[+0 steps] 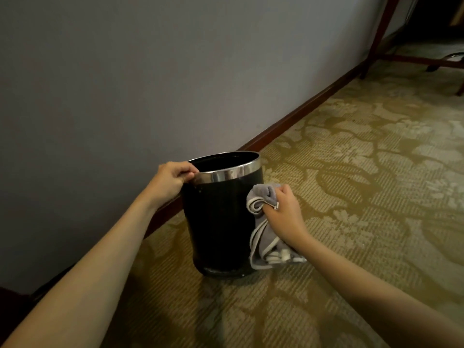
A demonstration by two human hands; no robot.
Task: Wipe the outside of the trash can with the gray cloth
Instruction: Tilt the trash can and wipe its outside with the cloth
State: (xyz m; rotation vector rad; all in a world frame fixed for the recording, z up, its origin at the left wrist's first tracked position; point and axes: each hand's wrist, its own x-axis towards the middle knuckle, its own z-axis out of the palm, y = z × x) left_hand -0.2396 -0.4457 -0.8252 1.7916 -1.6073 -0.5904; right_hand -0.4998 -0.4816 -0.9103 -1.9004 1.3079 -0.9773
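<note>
Head view: left hand (173, 178) fingers curled over trash can (216, 222) rim, right hand (286, 209) fingers clamped on gray cloth (263, 237) against can side.

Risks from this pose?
1. The trash can looks tilted, steadied only by the left hand gripping its metal rim; a hard wipe may tip it or slip that grip.
2. The gray cloth, bunched in the right hand, trails loose by the base and may drag on the carpet.
</note>
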